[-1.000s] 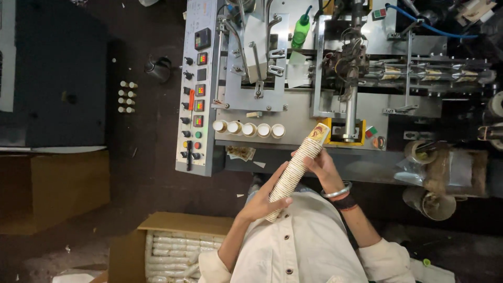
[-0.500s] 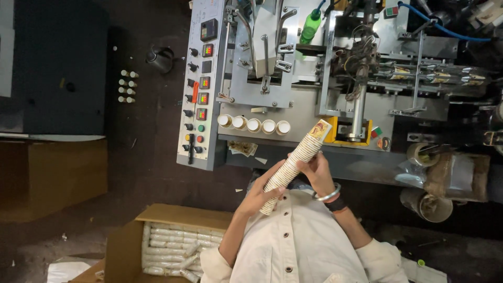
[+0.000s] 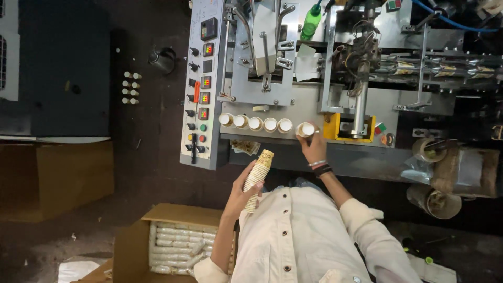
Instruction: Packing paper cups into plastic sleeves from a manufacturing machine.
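Holding: a stack of nested paper cups point(image 3: 258, 180) is gripped in the closed fingers of the left hand point(image 3: 240, 195), tilted, in front of the chest.
Right hand point(image 3: 313, 148): fingers are closed around a single paper cup point(image 3: 306, 129) at the machine's ledge.
Row of cups point(image 3: 255, 123): five are seen upright, just left of that cup.
Control panel point(image 3: 201, 94): set left of the row.
Cardboard box point(image 3: 173, 246): placed below on the floor, filled with sleeved cup stacks.

Small factory floor, paper-cup forming machine point(image 3: 335, 78), button control panel point(image 3: 201, 89), carton of stacked cups point(image 3: 178, 246)
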